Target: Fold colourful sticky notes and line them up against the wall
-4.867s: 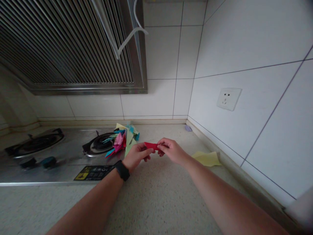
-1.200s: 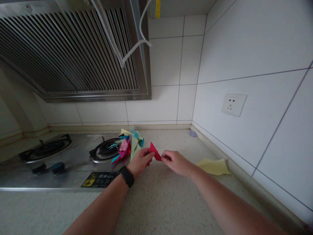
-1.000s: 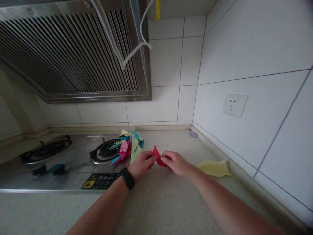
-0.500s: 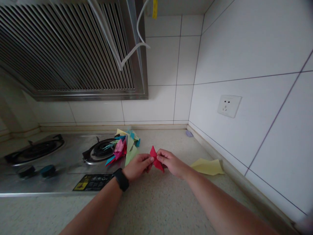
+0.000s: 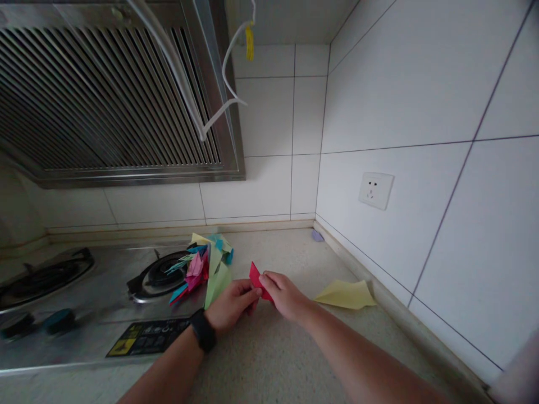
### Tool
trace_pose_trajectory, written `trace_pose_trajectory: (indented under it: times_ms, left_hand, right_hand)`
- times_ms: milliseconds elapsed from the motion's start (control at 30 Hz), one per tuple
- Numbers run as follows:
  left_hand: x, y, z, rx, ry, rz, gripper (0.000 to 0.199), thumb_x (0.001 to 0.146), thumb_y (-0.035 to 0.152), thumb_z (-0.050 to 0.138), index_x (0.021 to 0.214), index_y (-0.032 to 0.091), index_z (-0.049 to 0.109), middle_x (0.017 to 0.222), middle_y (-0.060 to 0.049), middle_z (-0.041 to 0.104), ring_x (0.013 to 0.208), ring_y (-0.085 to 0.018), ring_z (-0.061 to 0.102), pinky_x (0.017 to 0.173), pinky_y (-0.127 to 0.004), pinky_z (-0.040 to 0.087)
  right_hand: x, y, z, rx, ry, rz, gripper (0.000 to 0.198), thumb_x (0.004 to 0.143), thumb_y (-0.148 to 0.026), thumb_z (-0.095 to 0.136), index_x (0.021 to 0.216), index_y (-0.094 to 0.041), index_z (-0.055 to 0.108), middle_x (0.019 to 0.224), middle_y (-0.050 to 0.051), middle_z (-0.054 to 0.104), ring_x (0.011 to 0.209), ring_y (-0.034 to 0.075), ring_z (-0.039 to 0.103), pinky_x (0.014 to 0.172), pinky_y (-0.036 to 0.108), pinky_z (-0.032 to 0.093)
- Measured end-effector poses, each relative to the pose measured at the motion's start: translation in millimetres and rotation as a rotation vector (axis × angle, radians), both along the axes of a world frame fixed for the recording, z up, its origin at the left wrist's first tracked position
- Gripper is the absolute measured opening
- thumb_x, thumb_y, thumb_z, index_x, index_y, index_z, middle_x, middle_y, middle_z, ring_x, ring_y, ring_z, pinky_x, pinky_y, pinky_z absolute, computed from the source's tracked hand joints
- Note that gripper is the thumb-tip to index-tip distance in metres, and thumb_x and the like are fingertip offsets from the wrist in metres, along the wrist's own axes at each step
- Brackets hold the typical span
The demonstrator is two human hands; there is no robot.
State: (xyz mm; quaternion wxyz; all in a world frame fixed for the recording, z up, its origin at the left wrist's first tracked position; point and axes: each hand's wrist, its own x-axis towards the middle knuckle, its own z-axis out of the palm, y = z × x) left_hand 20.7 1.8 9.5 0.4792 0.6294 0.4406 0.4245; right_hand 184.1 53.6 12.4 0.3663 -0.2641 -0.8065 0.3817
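A small folded red paper (image 5: 255, 275) is held just above the counter between both hands. My left hand (image 5: 234, 303), with a black watch on the wrist, pinches its lower left edge between thumb and fingers. On the other side my right hand (image 5: 283, 293) grips it, the thumb lying across its face and covering much of the lower part. One pointed end of the paper sticks up past the fingers. To the left lies a pile of folded coloured papers (image 5: 196, 268), pink, red, blue and green, beside and partly over the right burner.
A yellow paper sheet (image 5: 347, 295) lies on the counter (image 5: 269, 359) near the right wall. A small purple piece (image 5: 317, 235) sits in the back corner. The gas stove (image 5: 92, 314) is at left under a range hood (image 5: 113, 106), with a white cable (image 5: 225, 67) hanging down.
The view has shifted a little, turning right and up. My right thumb has moved over the red paper's face, and the paper now shows less of its lower point.
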Motion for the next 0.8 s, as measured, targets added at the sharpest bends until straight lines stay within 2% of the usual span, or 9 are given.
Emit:
trace_pose_trajectory:
  times_ms: [100,267,367,533,667,800]
  left_hand:
    - [0.2,1.4,-2.3,0.006,-0.037,-0.018,0.037,0.084,0.049,0.056,0.071,0.015,0.053,0.055,0.004,0.047,0.046,-0.006,0.036,0.044,-0.018,0.027]
    - [-3.3,2.7,-4.4,0.048,-0.059,-0.027,0.037,0.086,0.047,0.056,0.069,0.014,0.052,0.056,0.004,0.047,0.048,-0.006,0.037,0.046,-0.018,0.026]
    - [-4.4,2.1,-3.4,0.048,-0.089,-0.041,0.036,0.086,0.047,0.056,0.072,0.014,0.053,0.057,0.003,0.048,0.048,-0.006,0.037,0.046,-0.018,0.026]
    - [-3.6,0.1,-2.4,0.049,-0.137,-0.051,0.037,0.085,0.048,0.057,0.071,0.014,0.052,0.056,0.004,0.046,0.047,-0.006,0.037,0.046,-0.018,0.025]
    - [-1.2,1.2,-3.3,0.036,-0.114,0.002,0.038,0.085,0.049,0.056,0.071,0.015,0.051,0.056,0.004,0.046,0.047,-0.006,0.038,0.046,-0.018,0.027]
    - [-1.4,4.0,-3.3,0.026,-0.103,0.072,0.038,0.084,0.052,0.056,0.071,0.016,0.049,0.055,0.006,0.043,0.046,-0.006,0.036,0.045,-0.019,0.027]
  right_hand:
    - [-0.3,-0.8,1.6,-0.029,-0.002,-0.005,0.041,0.096,-0.046,0.037,0.073,-0.017,0.054,0.067,-0.001,0.052,0.065,0.011,0.047,0.06,0.023,0.033]
    - [-0.1,0.9,-0.5,-0.243,0.016,0.074,0.041,0.094,-0.052,0.038,0.081,-0.017,0.056,0.059,-0.003,0.046,0.048,0.009,0.042,0.046,0.02,0.031]
    - [-1.7,1.6,-2.2,-0.313,0.061,0.104,0.041,0.091,-0.054,0.041,0.082,-0.017,0.055,0.059,-0.004,0.046,0.044,0.008,0.042,0.041,0.019,0.031]
    - [-6.0,1.5,-5.2,-0.346,0.155,0.139,0.04,0.091,-0.053,0.042,0.085,-0.017,0.057,0.06,-0.004,0.046,0.045,0.008,0.041,0.042,0.019,0.033]
    - [-5.2,3.1,-5.1,-0.347,0.121,0.107,0.042,0.091,-0.055,0.04,0.086,-0.017,0.058,0.059,-0.004,0.045,0.045,0.008,0.04,0.043,0.02,0.03]
    - [-1.2,4.6,0.0,-0.251,0.054,0.046,0.04,0.092,-0.053,0.041,0.078,-0.018,0.055,0.058,-0.003,0.045,0.051,0.009,0.04,0.048,0.021,0.029]
